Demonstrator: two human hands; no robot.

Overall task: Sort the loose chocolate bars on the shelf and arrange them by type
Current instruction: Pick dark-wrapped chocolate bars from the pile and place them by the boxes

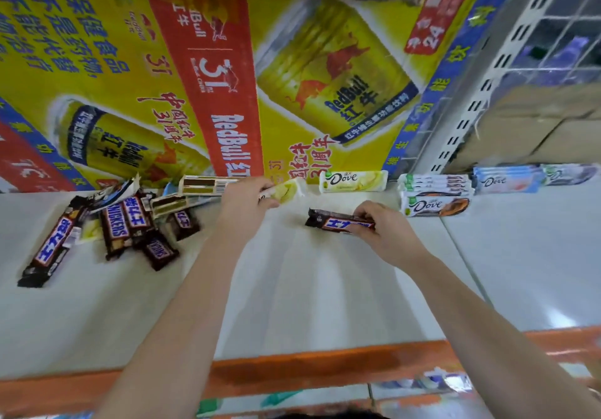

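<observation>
Left hand (247, 197): fingers clamped on yellow Dove bar (287, 191), long axis along shelf (292, 288) back edge; matching Dove (353, 180) lay just right. Right hand (383, 226): fingers pinched Snickers bar (331, 222) mid-shelf; Snickers pile (130, 226) well left.

Carton (227, 61): RedBull, 31. Bars (353, 180): Dove; (117, 226) Snickers.

Left hand (247, 199) covers most of the yellow Dove bar (287, 191): logo hidden, only its right end shows. Right hand (382, 228) hides the right end of the Snickers bar (335, 222). In the pile (130, 223) at left the bars overlap, so several labels are part-hidden; pale wrappers underneath can't be ID'd. Far-right pack (569, 173) is blurred, brand unreadable. Red Bull carton (195, 77) is cut off top & left. Goods (439, 383) below the shelf edge (292, 370): blur only.
</observation>
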